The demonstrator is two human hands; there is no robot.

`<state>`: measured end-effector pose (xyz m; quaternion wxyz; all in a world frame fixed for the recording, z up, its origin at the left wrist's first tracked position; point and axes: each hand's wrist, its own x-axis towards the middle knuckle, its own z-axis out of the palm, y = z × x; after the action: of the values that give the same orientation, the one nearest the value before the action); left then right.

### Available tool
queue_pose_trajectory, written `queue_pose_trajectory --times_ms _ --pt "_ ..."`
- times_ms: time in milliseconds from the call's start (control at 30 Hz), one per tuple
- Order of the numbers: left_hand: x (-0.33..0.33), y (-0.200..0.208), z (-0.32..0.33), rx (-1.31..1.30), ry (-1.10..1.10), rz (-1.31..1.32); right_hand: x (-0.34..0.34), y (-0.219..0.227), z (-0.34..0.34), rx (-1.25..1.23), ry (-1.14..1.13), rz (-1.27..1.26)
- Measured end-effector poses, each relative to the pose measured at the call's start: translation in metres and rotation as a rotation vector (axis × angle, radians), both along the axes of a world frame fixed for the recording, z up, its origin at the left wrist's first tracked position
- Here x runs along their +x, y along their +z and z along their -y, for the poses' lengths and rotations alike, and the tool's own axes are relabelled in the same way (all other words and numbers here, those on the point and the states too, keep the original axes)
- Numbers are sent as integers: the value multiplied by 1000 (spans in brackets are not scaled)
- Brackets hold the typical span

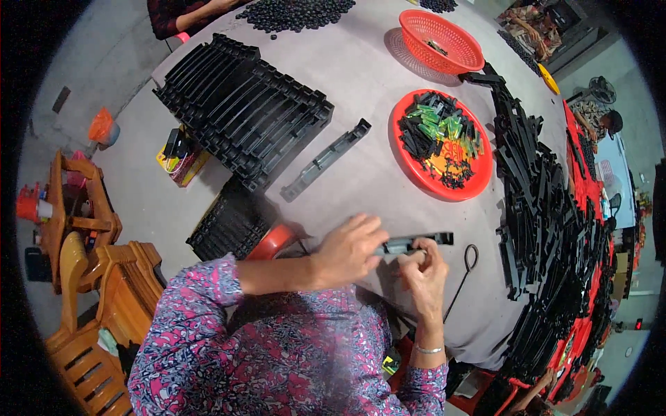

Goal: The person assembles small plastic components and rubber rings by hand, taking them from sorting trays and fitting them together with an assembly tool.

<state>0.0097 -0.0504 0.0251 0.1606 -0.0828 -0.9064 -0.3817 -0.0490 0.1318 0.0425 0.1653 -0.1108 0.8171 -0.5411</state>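
Note:
Just in front of my body, a long narrow black plastic strip [438, 238] with a channel along it lies across both hands. My left hand [349, 251] is closed about its left end, fingers bent and slightly blurred. Thumb and fingers of my right hand [426, 272] pinch the strip near its middle; anything small between the fingertips is hidden. Farther off, a similar single strip [326, 161] lies slantwise on the grey cloth. To the right of my right hand lies a thin metal rod with a looped end [471, 258].
A stack of black strips [243, 104] fills the table's left. A red plate [401, 161] holds small black, green and yellow pieces; a red basket [444, 59] stands beyond. Loose strips [538, 201] heap up at right. Black pieces [295, 14] pile far back. Wooden chairs [104, 312] stand left.

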Motion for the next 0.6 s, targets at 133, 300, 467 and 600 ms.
queue_pose_trajectory --times_ms 133,300,467,600 --pt "8 2 40 -53 145 -24 -21 6 56 33 104 -23" --pt "12 5 65 -185 277 -58 -38 2 101 86 270 -234" --pt "16 5 64 -204 302 -79 -50 8 117 171 276 -264" --pt "12 13 77 -165 380 -121 -71 1 130 171 312 -273"
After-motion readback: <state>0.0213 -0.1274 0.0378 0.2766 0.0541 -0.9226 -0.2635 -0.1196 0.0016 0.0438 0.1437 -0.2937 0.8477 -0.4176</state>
